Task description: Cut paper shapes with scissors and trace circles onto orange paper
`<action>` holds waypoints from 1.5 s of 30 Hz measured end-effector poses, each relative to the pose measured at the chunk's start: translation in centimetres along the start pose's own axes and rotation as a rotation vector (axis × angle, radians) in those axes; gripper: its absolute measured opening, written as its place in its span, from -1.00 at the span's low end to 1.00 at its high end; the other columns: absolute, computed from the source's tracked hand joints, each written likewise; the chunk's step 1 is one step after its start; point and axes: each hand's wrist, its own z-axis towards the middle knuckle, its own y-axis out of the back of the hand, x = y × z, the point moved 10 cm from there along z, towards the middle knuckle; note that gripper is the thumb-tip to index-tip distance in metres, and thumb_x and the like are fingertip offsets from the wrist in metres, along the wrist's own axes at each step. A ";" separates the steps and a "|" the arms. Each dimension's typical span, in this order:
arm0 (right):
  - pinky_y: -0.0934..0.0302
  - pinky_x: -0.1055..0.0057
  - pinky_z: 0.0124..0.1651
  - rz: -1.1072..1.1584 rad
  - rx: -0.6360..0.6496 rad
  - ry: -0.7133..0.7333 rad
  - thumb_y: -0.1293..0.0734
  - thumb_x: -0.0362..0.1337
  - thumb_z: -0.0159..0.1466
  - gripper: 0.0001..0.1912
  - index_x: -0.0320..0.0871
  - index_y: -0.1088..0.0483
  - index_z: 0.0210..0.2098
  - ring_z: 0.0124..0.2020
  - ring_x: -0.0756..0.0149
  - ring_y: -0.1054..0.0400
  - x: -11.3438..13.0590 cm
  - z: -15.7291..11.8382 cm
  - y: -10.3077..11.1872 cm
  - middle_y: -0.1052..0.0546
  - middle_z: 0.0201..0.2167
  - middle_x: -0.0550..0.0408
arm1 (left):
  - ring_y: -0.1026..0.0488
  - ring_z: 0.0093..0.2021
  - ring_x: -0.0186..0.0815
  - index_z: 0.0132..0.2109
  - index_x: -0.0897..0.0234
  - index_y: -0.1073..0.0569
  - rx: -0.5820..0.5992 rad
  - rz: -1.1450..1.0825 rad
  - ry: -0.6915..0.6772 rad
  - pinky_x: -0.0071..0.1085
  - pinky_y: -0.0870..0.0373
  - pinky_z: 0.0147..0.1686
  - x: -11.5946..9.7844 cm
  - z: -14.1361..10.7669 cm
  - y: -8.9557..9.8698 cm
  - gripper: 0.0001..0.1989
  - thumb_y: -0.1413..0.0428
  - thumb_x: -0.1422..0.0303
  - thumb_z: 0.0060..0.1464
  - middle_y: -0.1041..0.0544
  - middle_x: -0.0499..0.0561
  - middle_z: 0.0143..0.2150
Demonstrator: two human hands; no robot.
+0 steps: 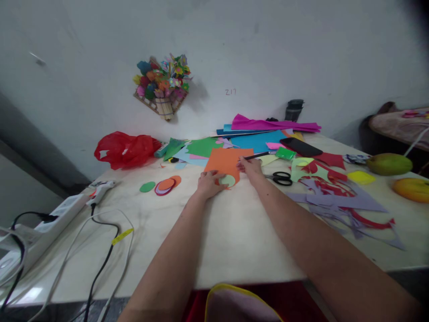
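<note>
An orange sheet [224, 159] lies on the table in front of me, with a pale green paper circle [228, 180] on its near edge. My left hand [209, 183] rests on the sheet's near left part, fingers stretched out and touching the circle. On the sheet's right side, my right hand [250, 167] is closed round a slim black pen [257, 156], which points up to the right. Black-handled scissors [282, 178] lie just right of that hand, their blades partly hidden. Left of my left hand are a green circle [147, 187] and several overlapping orange and red-rimmed circles [166, 185].
Purple and red scraps [338, 197] spread across the right side, near a phone [300, 146], a green mango [389, 164] and an orange fruit [412, 189]. A red plastic bag [127, 150] sits at back left. Cables and a power strip [56, 223] occupy the left edge.
</note>
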 end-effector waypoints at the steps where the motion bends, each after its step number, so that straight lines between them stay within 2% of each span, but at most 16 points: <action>1: -0.26 0.54 -0.57 0.000 0.024 0.014 -0.25 -0.18 0.16 -0.77 -0.25 -0.39 -0.41 -0.64 0.43 -0.37 0.1 -0.1 -0.4 -0.52 -0.58 0.03 | -0.09 0.15 -0.07 0.05 -0.17 -0.36 0.004 0.007 0.002 -0.19 -0.08 0.10 0.0 0.0 0.0 -0.48 -0.06 -0.06 -0.12 -0.24 -0.13 0.17; 5: -0.25 0.54 -0.55 -0.115 0.127 0.101 -0.25 -0.14 0.15 -0.74 -0.22 -0.40 -0.37 -0.60 0.40 -0.41 0.4 -0.5 -2.0 -0.52 -0.56 0.05 | -0.06 0.16 -0.02 0.08 -0.09 -0.34 0.023 0.027 0.013 -0.16 -0.06 0.10 -0.1 0.0 -0.1 -0.42 -0.04 -0.08 -0.12 -0.21 -0.09 0.20; 9: -0.27 0.51 -0.49 -0.260 0.150 0.089 -0.24 -0.11 0.14 -0.72 -0.22 -0.42 -0.41 -0.53 0.36 -0.44 -0.9 -0.4 -2.5 -0.54 -0.53 0.03 | -0.05 0.17 -0.01 0.08 -0.07 -0.35 0.038 0.024 0.018 -0.16 -0.04 0.12 -0.2 -0.1 -0.1 -0.42 -0.04 -0.07 -0.12 -0.20 -0.10 0.21; 23: -0.28 0.49 -0.44 -0.237 0.177 0.095 -0.23 -0.12 0.15 -0.71 -0.22 -0.43 -0.46 -0.54 0.36 -0.43 -1.3 -0.3 -2.9 -0.54 -0.54 0.03 | -0.03 0.17 -0.03 0.11 -0.06 -0.32 0.061 0.054 0.011 -0.18 -0.03 0.12 -0.1 -0.1 -0.2 -0.38 0.01 -0.11 -0.11 -0.18 -0.11 0.22; 30: -0.29 0.48 -0.37 -0.299 0.174 0.100 -0.24 -0.12 0.15 -0.72 -0.20 -0.46 -0.41 -0.46 0.34 -0.45 -0.9 -0.6 -2.7 -0.56 -0.52 0.04 | -0.03 0.18 -0.05 0.12 -0.06 -0.30 0.084 0.097 0.001 -0.20 -0.01 0.13 -0.5 -0.4 0.0 -0.38 0.04 -0.12 -0.09 -0.16 -0.12 0.23; 36: -0.29 0.44 -0.38 -0.234 0.170 0.099 -0.25 -0.13 0.14 -0.72 -0.21 -0.45 -0.46 -0.49 0.33 -0.44 -0.7 -0.6 -2.8 -0.54 -0.53 0.02 | -0.02 0.18 -0.05 0.13 -0.06 -0.29 0.083 0.101 -0.005 -0.21 -0.01 0.13 -0.4 -0.3 -0.1 -0.37 0.06 -0.13 -0.09 -0.15 -0.12 0.24; 41: -0.24 0.53 -0.50 -0.063 0.152 0.129 -0.29 -0.14 0.11 -0.74 -0.24 -0.42 -0.48 -0.63 0.45 -0.35 0.8 -1.3 -2.5 -0.50 -0.60 0.07 | -0.02 0.18 -0.04 0.13 -0.06 -0.29 0.081 0.072 0.004 -0.20 -0.01 0.13 -0.2 -0.2 -0.3 -0.35 0.04 -0.14 -0.11 -0.16 -0.12 0.23; 45: -0.09 0.58 -0.69 0.130 0.269 -0.020 -0.27 -0.16 0.15 -0.75 -0.26 -0.39 -0.44 -0.75 0.51 -0.25 1.0 -2.9 -3.8 -0.45 -0.67 0.11 | -0.03 0.18 -0.04 0.12 -0.05 -0.30 0.072 0.070 0.000 -0.19 -0.03 0.12 -0.1 0.0 -0.3 -0.35 0.03 -0.13 -0.12 -0.18 -0.11 0.22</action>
